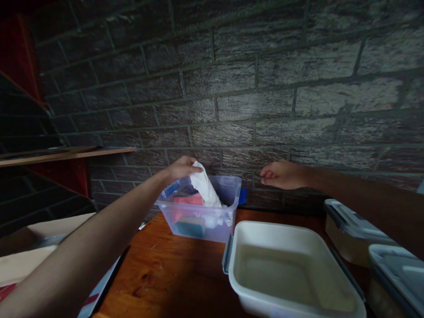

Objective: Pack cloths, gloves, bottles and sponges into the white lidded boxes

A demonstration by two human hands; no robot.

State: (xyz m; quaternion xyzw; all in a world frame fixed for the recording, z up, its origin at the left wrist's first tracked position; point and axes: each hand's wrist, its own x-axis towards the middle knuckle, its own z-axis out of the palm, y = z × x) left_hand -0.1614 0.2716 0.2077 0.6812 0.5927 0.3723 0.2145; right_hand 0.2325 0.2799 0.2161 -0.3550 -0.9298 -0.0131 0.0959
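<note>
Dark brick wall (232,101) fills the background, with one wooden shelf (73,153) at the left and two red brackets, one above the shelf and one under it. Before the wall stands one wooden table (159,265) with an orange-brown, knotted top.

At the far edge of the table sits one clear bin (198,207) with two blue clips, one at its left and one at its right. Through its walls show one pink cloth (187,200), one sponge (190,226) with a blue-green side, and some crumpled white material near the right end, too blurred to name.

The left hand (183,169) is over the bin's far left part, its thumb and fingers clamped on the upper end of one white cloth (206,189). The cloth slants down to the right, its lower end inside the bin.

The right hand (283,175) is in the air before the wall, right of the bin and well apart from it, its fingers loosely curled around nothing, the thumb slightly apart beneath them.

Near and right of the bin is one open white tub (274,224), with two grey clips, left and right. Beyond its right side are two lidded containers, one farther (347,234) and one nearer (394,278). One open cardboard box (62,221) lies at the left.
</note>
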